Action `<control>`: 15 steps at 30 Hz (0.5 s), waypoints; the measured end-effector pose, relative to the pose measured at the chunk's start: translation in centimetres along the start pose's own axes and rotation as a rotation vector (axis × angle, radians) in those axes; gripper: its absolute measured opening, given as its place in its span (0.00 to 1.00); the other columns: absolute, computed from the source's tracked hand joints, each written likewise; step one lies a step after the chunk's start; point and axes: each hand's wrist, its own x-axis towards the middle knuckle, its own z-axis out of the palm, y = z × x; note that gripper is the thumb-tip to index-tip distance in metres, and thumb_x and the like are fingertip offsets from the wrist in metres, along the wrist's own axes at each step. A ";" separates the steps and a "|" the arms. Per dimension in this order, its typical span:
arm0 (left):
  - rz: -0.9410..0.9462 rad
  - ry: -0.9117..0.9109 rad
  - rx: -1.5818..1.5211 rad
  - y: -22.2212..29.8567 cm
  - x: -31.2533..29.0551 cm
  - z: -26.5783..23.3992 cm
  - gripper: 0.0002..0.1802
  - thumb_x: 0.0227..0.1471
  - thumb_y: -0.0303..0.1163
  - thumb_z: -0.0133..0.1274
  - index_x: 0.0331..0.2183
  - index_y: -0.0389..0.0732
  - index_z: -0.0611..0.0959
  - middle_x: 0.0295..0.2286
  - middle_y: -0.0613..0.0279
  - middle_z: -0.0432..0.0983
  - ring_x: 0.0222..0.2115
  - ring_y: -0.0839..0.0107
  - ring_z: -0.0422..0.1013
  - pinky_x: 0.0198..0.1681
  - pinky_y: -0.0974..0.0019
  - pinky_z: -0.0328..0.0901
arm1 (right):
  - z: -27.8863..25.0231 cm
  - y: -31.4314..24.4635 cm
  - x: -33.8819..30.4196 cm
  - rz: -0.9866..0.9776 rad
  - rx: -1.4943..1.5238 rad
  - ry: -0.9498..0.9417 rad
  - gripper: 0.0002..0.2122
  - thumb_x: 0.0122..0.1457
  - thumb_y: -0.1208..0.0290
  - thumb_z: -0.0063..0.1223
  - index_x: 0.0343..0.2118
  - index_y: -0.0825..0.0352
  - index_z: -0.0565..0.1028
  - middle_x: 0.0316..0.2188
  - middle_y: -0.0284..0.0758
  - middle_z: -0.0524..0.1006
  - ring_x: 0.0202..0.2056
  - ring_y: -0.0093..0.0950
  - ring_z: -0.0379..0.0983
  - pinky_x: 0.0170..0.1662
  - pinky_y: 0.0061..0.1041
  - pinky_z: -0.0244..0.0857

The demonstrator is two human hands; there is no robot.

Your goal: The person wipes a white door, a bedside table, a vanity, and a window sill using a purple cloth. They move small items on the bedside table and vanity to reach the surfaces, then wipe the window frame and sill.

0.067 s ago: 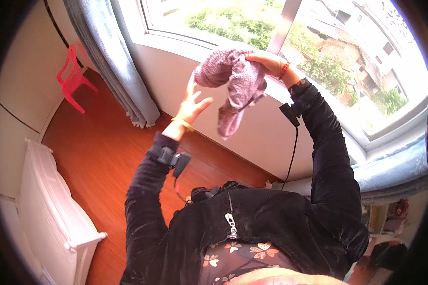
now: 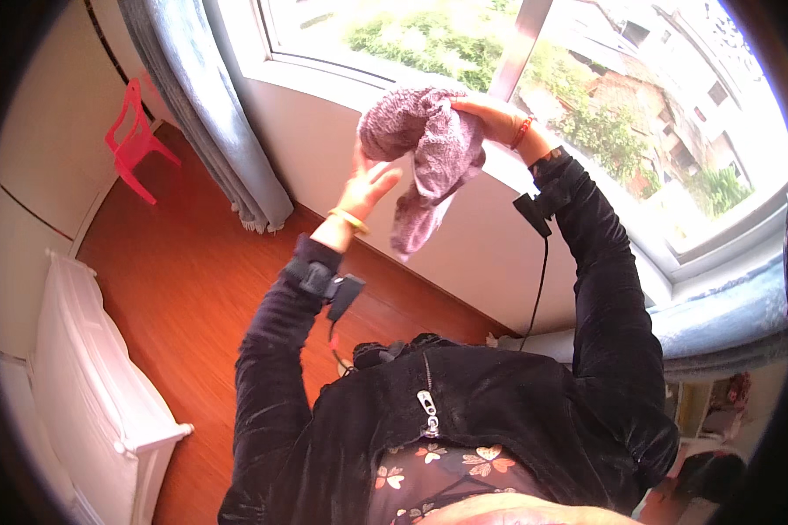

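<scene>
A mauve terry cloth (image 2: 446, 144), bunched up with one end hanging down, is in front of the window. My right hand (image 2: 499, 120) grips it by its upper right part, the fingers partly hidden by its folds. My left hand (image 2: 368, 188) is at the cloth's left end. Its thumb stands apart from the other fingers, and the fingertips reach the edge of the cloth, partly hidden there. No firm hold by the left hand shows.
A window (image 2: 429, 44) with a white sill (image 2: 315, 80) is ahead. A blue curtain (image 2: 206, 114) hangs at left, near a pink plastic chair (image 2: 134, 144). A white carved panel of furniture (image 2: 105, 376) stands at lower left on the reddish wood floor (image 2: 193, 306). Thin cables hang from both wrist straps.
My left hand has shifted a little right along the cloth's left end. The hanging end of the cloth has swung slightly left. My right hand has hardly moved.
</scene>
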 end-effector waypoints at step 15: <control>-0.130 0.381 -0.526 0.6 4.7 8.3 0.18 0.54 0.42 0.46 0.44 0.43 0.72 0.36 0.60 0.73 0.37 0.66 0.70 0.37 0.62 0.67 | 3.3 4.7 -1.9 -0.282 -0.641 0.170 0.30 0.40 0.56 0.62 0.46 0.68 0.70 0.37 0.41 0.76 0.37 0.29 0.72 0.44 0.26 0.65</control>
